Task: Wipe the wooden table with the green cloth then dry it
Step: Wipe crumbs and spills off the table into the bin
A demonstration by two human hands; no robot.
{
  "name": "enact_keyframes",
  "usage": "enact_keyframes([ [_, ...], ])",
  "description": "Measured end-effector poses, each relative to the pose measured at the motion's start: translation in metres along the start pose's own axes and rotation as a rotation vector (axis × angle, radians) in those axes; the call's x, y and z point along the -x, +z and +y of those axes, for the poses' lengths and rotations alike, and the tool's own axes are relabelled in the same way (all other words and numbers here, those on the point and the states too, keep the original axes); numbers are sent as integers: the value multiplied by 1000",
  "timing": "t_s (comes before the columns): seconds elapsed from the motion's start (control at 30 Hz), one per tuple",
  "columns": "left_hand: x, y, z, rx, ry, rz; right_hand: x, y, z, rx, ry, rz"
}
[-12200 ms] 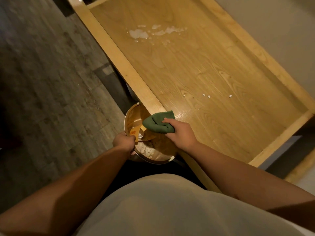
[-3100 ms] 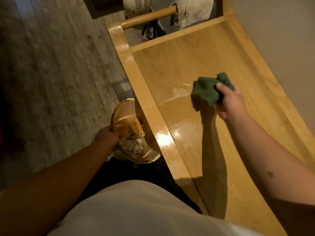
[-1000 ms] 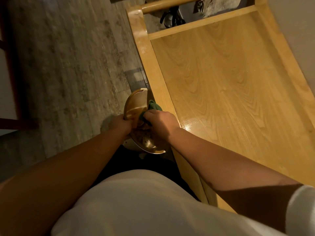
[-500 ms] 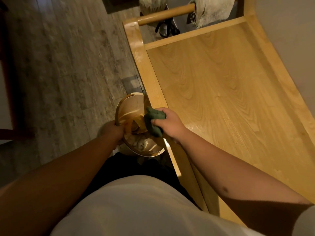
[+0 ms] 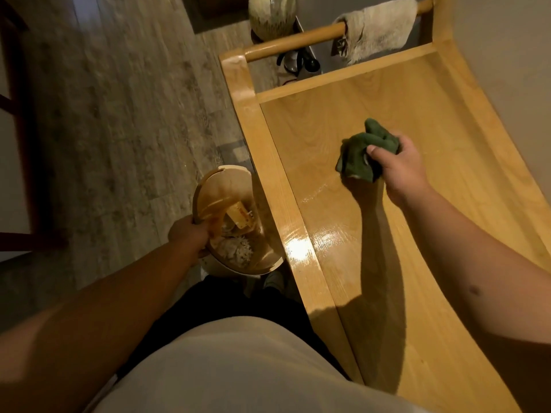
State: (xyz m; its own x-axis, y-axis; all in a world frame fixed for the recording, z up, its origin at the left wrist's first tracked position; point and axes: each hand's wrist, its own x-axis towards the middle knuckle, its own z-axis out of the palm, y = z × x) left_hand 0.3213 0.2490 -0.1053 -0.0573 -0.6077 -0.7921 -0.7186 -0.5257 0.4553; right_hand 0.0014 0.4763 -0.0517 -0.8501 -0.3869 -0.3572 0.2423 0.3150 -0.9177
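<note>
The wooden table (image 5: 441, 138) runs from lower right to upper middle, with a raised light rim. My right hand (image 5: 398, 171) grips the bunched green cloth (image 5: 363, 150) and holds it on or just over the tabletop near its middle. A wet glossy streak shines on the wood left of and below the cloth. My left hand (image 5: 189, 232) holds the rim of a small bin (image 5: 214, 189) beside the table's left edge; scraps and crumbs lie inside it.
A pale towel (image 5: 378, 25) hangs on a wooden rail (image 5: 292, 41) at the table's far end. A round vase (image 5: 272, 13) and dark items stand on the floor beyond. A wall borders the table's right side. Wood-look flooring lies to the left.
My right hand has carried the green cloth from over the bin up and right onto the middle of the table. My left hand has stayed on the bin.
</note>
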Motion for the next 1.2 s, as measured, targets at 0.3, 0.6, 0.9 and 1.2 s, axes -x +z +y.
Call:
enact_keyframes([
  [0.3, -12, -5, 15, 22, -15, 30, -59, 67, 25, 958, -233, -246],
  [0.6, -19, -8, 21, -30, 5, 45, -55, 120, 15, 955, -365, -392],
  [0.9, -33, -12, 10, 23, -24, -106, 55, 153, 41, 883, -425, -488],
  [1.2, -66, -34, 3, -102, -22, -238, 162, 205, 63, 405, -25, -276],
])
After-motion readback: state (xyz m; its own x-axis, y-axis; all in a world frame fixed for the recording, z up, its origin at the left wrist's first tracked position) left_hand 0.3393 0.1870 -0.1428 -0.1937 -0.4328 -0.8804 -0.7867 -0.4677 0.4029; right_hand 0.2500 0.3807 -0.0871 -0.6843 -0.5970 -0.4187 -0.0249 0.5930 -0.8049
